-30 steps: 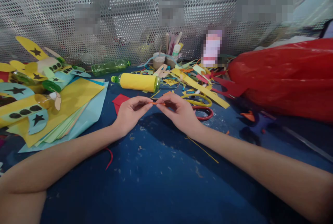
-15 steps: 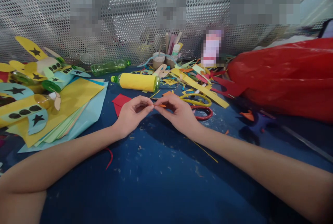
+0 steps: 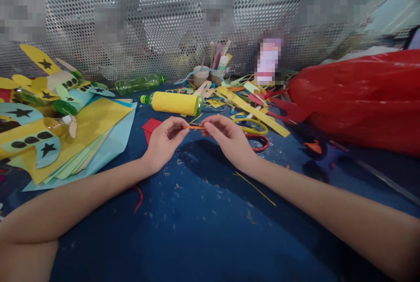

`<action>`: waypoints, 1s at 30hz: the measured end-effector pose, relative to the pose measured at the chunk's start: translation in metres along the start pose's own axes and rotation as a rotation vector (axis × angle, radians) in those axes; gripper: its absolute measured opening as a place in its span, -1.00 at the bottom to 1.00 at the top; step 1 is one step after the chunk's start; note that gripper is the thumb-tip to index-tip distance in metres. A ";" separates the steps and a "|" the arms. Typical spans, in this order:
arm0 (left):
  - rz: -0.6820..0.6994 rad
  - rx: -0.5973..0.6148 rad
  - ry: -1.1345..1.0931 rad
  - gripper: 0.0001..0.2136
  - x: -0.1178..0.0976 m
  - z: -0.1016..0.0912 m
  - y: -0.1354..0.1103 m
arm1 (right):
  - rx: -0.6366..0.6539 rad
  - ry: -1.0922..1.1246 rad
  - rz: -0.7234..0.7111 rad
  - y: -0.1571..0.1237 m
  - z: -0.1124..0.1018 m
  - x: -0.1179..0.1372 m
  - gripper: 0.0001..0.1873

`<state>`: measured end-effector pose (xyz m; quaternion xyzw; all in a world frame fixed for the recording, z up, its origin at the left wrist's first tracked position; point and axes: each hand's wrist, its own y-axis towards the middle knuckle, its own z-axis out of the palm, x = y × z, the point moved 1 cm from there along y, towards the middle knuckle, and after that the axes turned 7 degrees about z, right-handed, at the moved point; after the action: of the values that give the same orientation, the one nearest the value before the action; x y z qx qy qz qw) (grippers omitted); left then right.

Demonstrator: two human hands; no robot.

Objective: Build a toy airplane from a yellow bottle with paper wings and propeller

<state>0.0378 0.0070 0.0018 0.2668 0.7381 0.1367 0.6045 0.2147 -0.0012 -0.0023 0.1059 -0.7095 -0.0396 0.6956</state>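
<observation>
Both my hands meet over the middle of the blue table [image 3: 203,221]. My left hand [image 3: 164,141] pinches one end of a thin orange strip [image 3: 194,127], and my right hand [image 3: 229,140] pinches the other end, so the strip lies level between the fingertips just above the table. A red paper piece [image 3: 150,125] lies just behind my left hand. Behind the hands lies a bottle wrapped in yellow paper [image 3: 173,102] with a green cap.
A stack of yellow and light-blue sheets [image 3: 92,137] and paper-bottle planes [image 3: 36,111] fills the left. Scissors with yellow and red handles [image 3: 254,131] lie beside my right hand. Paper scraps [image 3: 249,98], cups of sticks [image 3: 210,74], a green bottle [image 3: 139,83] and a red bag [image 3: 357,94] stand behind.
My hands have risen slightly and drawn a little apart, and more of the orange strip now shows between the fingertips.
</observation>
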 end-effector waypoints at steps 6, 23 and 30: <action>0.017 0.012 0.016 -0.94 0.001 0.000 -0.001 | 0.046 0.008 0.034 0.000 0.001 -0.001 -0.75; 0.012 0.018 -0.024 -0.91 0.000 0.002 -0.002 | 0.026 -0.225 -0.075 -0.005 0.002 -0.001 -0.81; -0.002 -0.010 -0.011 -0.92 0.000 0.001 -0.001 | -0.009 -0.279 -0.106 -0.007 0.002 -0.003 -0.87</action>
<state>0.0384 0.0061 0.0008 0.2640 0.7343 0.1383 0.6099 0.2133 -0.0074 -0.0062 0.1335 -0.7924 -0.0938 0.5878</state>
